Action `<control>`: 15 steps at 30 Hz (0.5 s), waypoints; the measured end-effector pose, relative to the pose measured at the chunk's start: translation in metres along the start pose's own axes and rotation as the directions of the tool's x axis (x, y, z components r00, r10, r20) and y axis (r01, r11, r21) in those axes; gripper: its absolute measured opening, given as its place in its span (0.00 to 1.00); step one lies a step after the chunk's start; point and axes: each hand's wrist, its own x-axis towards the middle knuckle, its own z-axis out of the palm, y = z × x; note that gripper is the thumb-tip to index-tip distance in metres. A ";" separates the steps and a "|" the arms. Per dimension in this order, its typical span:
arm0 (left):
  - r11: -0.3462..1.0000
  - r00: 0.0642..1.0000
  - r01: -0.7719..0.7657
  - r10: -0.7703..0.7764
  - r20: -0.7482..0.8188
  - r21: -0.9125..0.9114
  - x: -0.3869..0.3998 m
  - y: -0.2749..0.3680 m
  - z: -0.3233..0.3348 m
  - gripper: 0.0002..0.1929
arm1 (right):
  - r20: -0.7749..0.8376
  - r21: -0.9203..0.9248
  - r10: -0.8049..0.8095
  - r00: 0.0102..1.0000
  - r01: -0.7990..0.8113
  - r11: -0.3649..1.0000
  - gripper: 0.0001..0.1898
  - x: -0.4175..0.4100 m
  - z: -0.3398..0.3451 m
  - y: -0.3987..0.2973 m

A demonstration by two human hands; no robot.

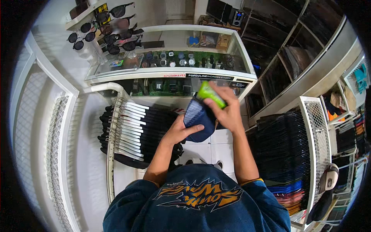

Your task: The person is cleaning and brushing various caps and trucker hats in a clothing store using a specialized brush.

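Note:
A dark blue cap (203,127) with a striped lining is held in front of my chest. My left hand (185,129) grips its left side, thumb on the outside. In my right hand (226,105) is a bright green brush or similar tool (212,95), at the cap's upper edge. Motion blurs this tool, so its exact kind is unclear, and it hides part of the cap's rim.
Ahead stands a glass display case (171,76) with watches, sunglasses (117,11) at its left end. Black garments on white hangers (133,130) fill a rail at left. More folded or hung clothes (281,150) are at right, beside a mesh panel (317,130).

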 end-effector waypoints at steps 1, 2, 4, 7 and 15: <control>0.997 1.000 -0.005 0.004 0.017 0.075 -0.001 0.000 -0.001 0.29 | 0.131 0.005 0.031 0.991 -0.032 0.999 0.27 -0.002 0.003 -0.009; 0.997 1.000 -0.002 0.000 0.019 0.076 -0.002 -0.001 -0.002 0.29 | 0.102 -0.035 0.052 0.993 -0.048 0.998 0.27 -0.002 0.007 0.004; 1.000 0.998 -0.023 0.022 0.067 0.005 -0.001 0.000 -0.001 0.29 | 0.065 -0.077 0.067 0.996 -0.061 0.995 0.27 0.003 0.007 0.032; 0.974 0.992 -0.106 0.091 0.084 0.198 -0.001 0.004 0.003 0.28 | -0.033 -0.221 0.149 0.988 -0.153 0.963 0.27 0.010 0.001 0.034; 0.950 0.990 -0.138 0.138 0.019 0.279 -0.001 0.010 -0.001 0.26 | 0.078 -0.140 -0.030 0.996 0.041 0.989 0.28 -0.004 0.014 0.012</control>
